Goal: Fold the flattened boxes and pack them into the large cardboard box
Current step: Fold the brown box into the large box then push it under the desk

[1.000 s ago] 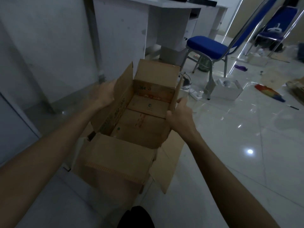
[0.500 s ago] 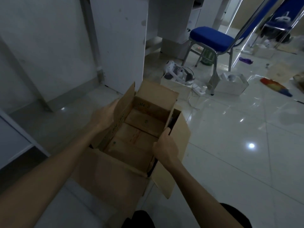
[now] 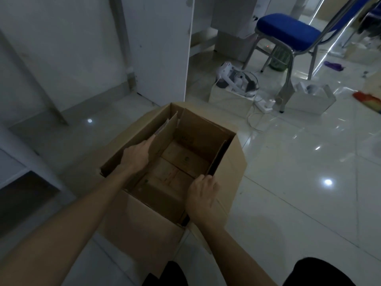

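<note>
Packing is under way: we find one folded box seated inside the large cardboard box. Left hand presses flat at nine o'clock; right hand grips the five o'clock wall; remaining flattened boxes are unseen.

Plain brown is seen on the large cardboard box, and the smaller box set inside it is brown too, with a faint printed mark and small green dots. The floor is laid in glossy white tiles. A blue seat is borne by the chair on grey metal legs. Far right, a red, yellow and green object is seen.
</note>
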The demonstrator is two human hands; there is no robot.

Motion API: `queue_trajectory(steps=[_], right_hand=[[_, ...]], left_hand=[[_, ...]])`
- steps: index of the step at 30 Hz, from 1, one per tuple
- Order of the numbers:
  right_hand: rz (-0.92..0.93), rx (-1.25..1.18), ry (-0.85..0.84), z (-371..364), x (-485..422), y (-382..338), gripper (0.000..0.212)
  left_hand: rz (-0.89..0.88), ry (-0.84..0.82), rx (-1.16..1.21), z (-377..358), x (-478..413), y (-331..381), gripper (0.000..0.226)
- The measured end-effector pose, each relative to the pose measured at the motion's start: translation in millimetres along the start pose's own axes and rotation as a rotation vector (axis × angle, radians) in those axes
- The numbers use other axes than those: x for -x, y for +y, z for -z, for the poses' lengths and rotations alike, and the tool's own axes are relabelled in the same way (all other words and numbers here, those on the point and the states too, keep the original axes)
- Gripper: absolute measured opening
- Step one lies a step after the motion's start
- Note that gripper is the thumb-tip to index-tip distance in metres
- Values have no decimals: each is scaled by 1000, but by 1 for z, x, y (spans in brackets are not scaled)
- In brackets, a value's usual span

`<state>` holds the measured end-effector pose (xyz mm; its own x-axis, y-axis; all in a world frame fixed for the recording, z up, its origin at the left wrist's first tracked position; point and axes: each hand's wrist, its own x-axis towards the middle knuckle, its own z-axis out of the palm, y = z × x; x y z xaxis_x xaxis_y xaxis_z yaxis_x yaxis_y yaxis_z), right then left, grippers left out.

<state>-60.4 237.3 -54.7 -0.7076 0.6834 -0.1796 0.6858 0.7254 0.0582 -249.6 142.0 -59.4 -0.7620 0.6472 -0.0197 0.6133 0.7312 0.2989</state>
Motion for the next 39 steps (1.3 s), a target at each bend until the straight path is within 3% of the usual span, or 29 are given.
queue_trajectory(steps=[2, 8, 15, 21, 26, 29, 33, 39], right_hand=[[-7, 161, -48, -9, -6, 1, 29], [53, 250, -83, -14, -21, 8, 19], [109, 143, -131, -9, -37, 21, 21], [218, 89, -151, 7, -40, 34, 20], [371, -139, -65, 27, -57, 69, 16], [437, -196, -17, 41, -82, 89, 28], [556, -125, 95, 50, -134, 110, 57], [539, -159, -46, 40, -193, 134, 115]], left_hand=[[20, -19, -14, -7, -3, -2, 73], [80, -94, -51, -24, -9, -4, 73], [89, -107, -189, -50, -23, 2, 64], [206, -89, -77, -43, -13, 5, 73], [368, 19, -6, -36, 38, 35, 57], [462, 119, 22, -35, 75, 59, 51], [618, 121, 104, -46, 108, 94, 52], [682, 151, 146, -66, 125, 118, 52]])
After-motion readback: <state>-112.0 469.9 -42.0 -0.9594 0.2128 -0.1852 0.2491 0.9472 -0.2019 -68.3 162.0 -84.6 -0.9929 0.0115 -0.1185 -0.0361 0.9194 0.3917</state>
